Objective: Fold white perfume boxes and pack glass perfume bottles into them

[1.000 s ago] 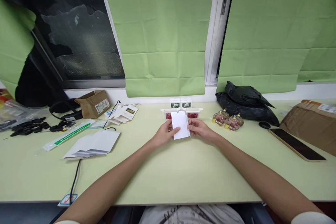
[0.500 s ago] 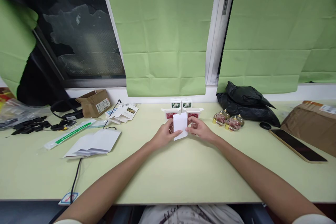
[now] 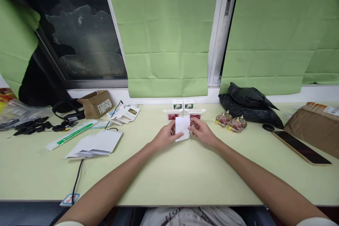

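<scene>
Between my two hands a small white paper box (image 3: 182,129) stands upright above the table, its plain side facing me. My left hand (image 3: 167,136) grips its left edge, thumb across the front and fingers behind. On the other edge my right hand (image 3: 201,131) is closed, with its thumb on the front near the upper right. Just beyond are two open small boxes with red pictures, one on the left (image 3: 172,114) and one on the right (image 3: 196,114), partly hidden by the held box. Behind them stand two closed white-and-green boxes (image 3: 177,105).
Glass bottles with gold caps (image 3: 230,121) lie to the right, before black plastic bags (image 3: 249,104). A phone (image 3: 300,147) and brown parcel (image 3: 314,127) are at far right. Flat white cartons (image 3: 95,143), a cardboard box (image 3: 96,104) and a black cable (image 3: 77,176) are left.
The top flap of the white box has come down lower, and my right thumb has moved up its right edge. My left hand keeps nearly the same hold.
</scene>
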Action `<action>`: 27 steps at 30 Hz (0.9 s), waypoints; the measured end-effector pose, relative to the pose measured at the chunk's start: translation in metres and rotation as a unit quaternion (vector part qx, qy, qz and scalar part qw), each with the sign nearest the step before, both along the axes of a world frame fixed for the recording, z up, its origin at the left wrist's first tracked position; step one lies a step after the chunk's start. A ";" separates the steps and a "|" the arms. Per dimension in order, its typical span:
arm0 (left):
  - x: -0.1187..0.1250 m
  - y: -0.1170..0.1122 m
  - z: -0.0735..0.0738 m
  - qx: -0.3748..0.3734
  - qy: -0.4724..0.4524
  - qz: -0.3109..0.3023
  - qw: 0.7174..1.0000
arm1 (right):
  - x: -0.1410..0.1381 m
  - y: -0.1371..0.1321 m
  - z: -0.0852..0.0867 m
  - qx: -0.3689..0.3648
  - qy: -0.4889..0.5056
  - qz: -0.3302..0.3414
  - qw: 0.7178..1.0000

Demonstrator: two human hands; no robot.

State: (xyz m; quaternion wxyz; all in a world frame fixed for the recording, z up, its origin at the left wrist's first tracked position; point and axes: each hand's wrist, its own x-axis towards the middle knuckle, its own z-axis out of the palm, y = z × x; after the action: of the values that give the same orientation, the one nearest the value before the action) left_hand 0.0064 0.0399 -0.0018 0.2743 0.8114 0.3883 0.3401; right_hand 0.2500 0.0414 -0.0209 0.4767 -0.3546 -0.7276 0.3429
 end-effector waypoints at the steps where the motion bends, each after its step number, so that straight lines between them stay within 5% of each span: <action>1: 0.000 -0.001 0.001 0.001 0.004 -0.002 1.000 | 0.000 0.000 0.001 0.005 0.004 -0.003 1.000; 17: -0.004 -0.006 0.006 0.090 0.098 0.032 0.991 | -0.004 -0.007 0.007 0.048 -0.024 -0.062 0.997; 23: -0.012 0.004 0.011 0.215 -0.094 0.166 0.958 | -0.001 -0.011 0.010 0.057 -0.025 -0.113 0.992; 27: -0.020 0.022 0.004 0.204 -0.162 0.237 0.936 | 0.000 -0.012 0.011 0.087 -0.016 -0.155 0.984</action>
State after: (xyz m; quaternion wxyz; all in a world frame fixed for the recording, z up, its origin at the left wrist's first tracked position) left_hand -0.0137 0.0624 0.0025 0.0736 0.6686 0.4415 0.5938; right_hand 0.2495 0.0293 -0.0097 0.5412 -0.4256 -0.6987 0.1943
